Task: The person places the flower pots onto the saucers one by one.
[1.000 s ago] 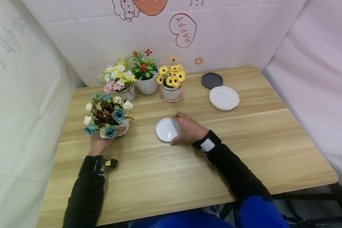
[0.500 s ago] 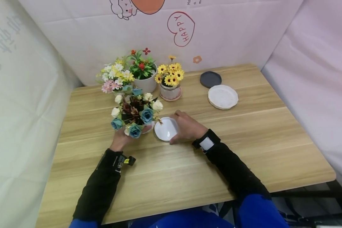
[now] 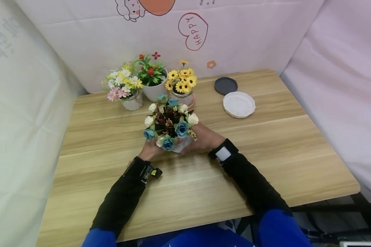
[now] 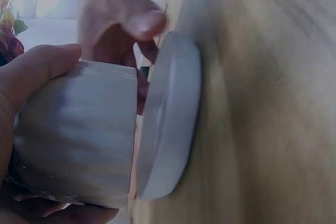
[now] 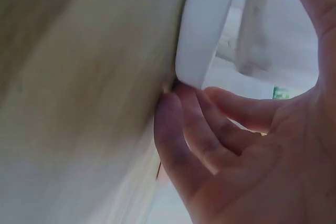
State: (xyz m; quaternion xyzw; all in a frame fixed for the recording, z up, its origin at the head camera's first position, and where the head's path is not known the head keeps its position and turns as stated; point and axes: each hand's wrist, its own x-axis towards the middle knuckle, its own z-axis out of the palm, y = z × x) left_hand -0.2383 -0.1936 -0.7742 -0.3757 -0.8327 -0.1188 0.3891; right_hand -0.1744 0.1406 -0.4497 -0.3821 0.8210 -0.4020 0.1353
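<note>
I face a pale fabric backdrop (image 3: 244, 37) printed with a red HAPPY heart (image 3: 193, 31), beyond my wood-grain worktop (image 3: 284, 154).

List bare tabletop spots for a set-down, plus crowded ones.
Bare: wooden tabletop right of the right hand, in front of the large white saucer; also left of the left hand. Crowded: rear left, three flowerpots; centre, rose pot above the small white saucer.

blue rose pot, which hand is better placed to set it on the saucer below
Left, most likely: the left grip holds the pot just above the saucer. The right grip is at the saucer's edge, seemingly better suited to steadying it.
</note>
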